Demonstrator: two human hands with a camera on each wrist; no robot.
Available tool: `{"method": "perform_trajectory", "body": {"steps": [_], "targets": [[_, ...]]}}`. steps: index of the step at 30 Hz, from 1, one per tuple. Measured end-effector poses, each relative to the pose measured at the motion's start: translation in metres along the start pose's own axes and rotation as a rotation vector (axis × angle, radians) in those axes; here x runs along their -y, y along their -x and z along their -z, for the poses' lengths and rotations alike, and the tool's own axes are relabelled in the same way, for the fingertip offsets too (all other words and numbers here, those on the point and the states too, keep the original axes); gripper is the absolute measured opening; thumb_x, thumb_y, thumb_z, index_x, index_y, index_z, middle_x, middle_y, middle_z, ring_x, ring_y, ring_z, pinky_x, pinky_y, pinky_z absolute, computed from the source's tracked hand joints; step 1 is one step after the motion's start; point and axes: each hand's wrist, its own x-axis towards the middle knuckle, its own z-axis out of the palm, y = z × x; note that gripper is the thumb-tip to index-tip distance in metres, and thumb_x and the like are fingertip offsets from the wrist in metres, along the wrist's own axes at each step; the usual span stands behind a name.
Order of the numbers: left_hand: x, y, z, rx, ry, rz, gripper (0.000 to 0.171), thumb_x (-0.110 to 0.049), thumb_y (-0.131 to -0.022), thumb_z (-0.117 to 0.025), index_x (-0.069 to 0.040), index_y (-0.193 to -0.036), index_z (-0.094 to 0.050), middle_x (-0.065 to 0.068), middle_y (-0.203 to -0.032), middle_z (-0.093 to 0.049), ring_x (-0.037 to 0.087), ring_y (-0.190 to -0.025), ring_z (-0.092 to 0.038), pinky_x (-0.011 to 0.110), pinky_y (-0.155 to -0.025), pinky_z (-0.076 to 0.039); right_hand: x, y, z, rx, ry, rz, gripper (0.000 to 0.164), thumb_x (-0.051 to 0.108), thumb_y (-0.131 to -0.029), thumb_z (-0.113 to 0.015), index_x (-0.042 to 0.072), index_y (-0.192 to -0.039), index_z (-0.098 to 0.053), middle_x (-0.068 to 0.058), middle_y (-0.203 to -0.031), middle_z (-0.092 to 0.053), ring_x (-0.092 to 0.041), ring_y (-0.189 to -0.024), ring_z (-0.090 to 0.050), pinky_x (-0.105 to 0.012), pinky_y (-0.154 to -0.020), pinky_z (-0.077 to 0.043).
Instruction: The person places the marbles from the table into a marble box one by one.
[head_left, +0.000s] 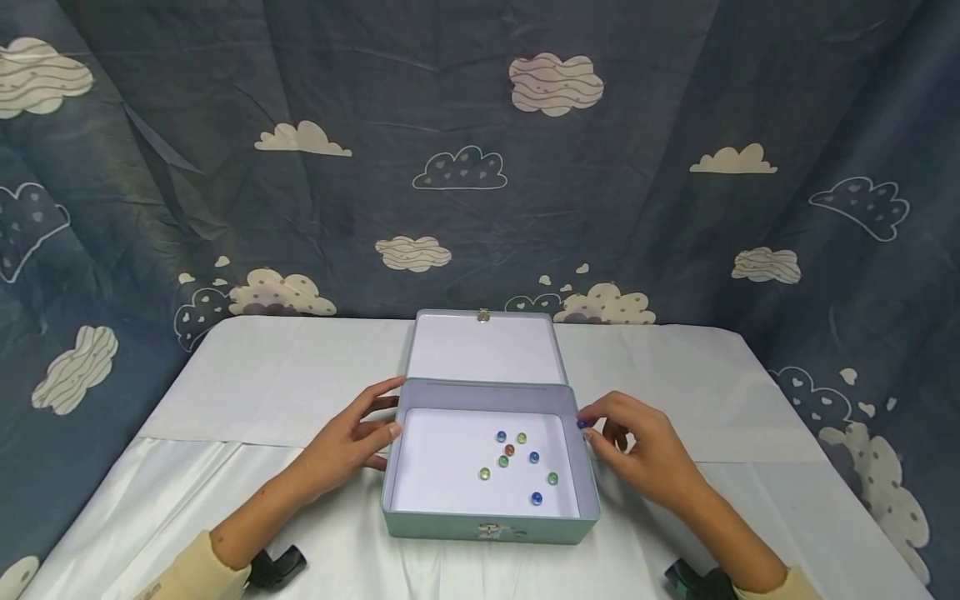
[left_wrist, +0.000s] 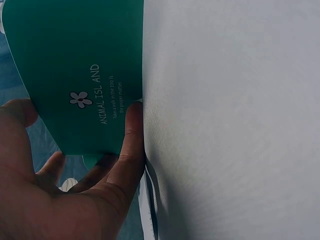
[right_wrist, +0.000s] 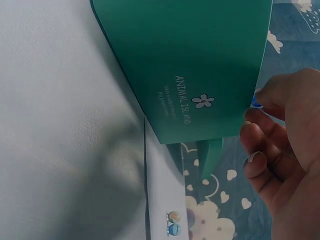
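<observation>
An open green tin box (head_left: 487, 527) with a pale inside stands on the white cloth, its hinged lid (head_left: 483, 346) tipped back. Several glass marbles (head_left: 534, 457) in blue, green, yellowish and orange lie on its floor, mostly in the right half. My left hand (head_left: 347, 433) rests against the box's left side, fingers spread; in the left wrist view a fingertip touches the printed green wall (left_wrist: 65, 50) near the cloth. My right hand (head_left: 641, 446) pinches a dark blue marble (head_left: 582, 424) between thumb and forefinger at the right rim.
In the right wrist view, two marbles (right_wrist: 173, 229) sit on the white cloth past the box; I cannot pick them out in the head view. A dark cloud-patterned curtain (head_left: 457, 217) hangs behind the table (head_left: 292, 375). Dark wrist devices (head_left: 277, 568) are near both forearms.
</observation>
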Motion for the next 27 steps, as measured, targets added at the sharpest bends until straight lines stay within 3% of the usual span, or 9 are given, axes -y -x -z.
{"method": "perform_trajectory", "body": {"steps": [15, 27], "targets": [[0.000, 0.000, 0.000, -0.003, -0.007, -0.001, 0.062, -0.026, -0.111, -0.061, -0.039, -0.164, -0.033, 0.020, -0.165, -0.038, 0.046, -0.147, -0.047, 0.039, -0.081, -0.064, -0.010, -0.001, 0.000, -0.033, 0.030, 0.016, 0.029, -0.001, -0.089, -0.084, 0.015, -0.112, -0.078, 0.010, -0.101, -0.070, -0.004, -0.070, -0.055, -0.026, -0.058, -0.053], [0.001, -0.001, 0.000, -0.007, -0.004, 0.003, 0.062, -0.026, -0.110, -0.061, -0.040, -0.164, -0.034, 0.020, -0.165, -0.038, 0.045, -0.147, -0.047, 0.040, -0.082, -0.064, -0.037, 0.000, 0.003, -0.054, 0.140, -0.081, 0.028, -0.002, -0.089, -0.081, 0.011, -0.114, -0.076, -0.003, -0.107, -0.070, -0.011, -0.070, -0.055, -0.023, -0.059, -0.050]]}}
